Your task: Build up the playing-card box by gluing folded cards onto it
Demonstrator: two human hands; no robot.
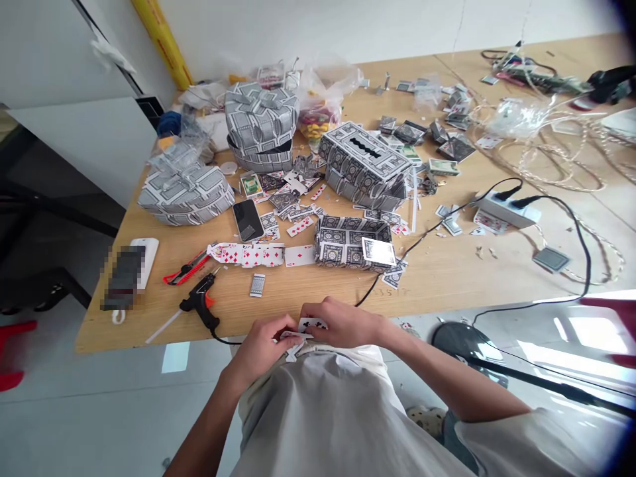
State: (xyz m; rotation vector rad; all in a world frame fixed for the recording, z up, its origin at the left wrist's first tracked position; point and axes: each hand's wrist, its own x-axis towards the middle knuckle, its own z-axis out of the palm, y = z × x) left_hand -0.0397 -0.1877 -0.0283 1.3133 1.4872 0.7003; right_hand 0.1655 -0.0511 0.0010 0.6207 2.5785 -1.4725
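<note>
Close to my body, at the table's front edge, my left hand (264, 348) pinches a playing card with folded or cut ends. My right hand (342, 322) grips a playing card (314, 323) with black club marks, right beside it. Whether the two hands share one piece is hard to tell. Ahead of them lies a small folded card (257, 285). A strip of joined red-suit cards (251, 255) runs toward an open box made of cards (330, 253), with a white card (378, 252) on its rim. A glue gun (201, 301) rests on the left.
A red utility knife (186, 267), a phone (248, 220) and a white power bank (146, 262) lie on the left. Card-covered boxes (365, 162) and loose cards fill the middle. A power strip (511, 209) with black cables (579, 228) sits on the right.
</note>
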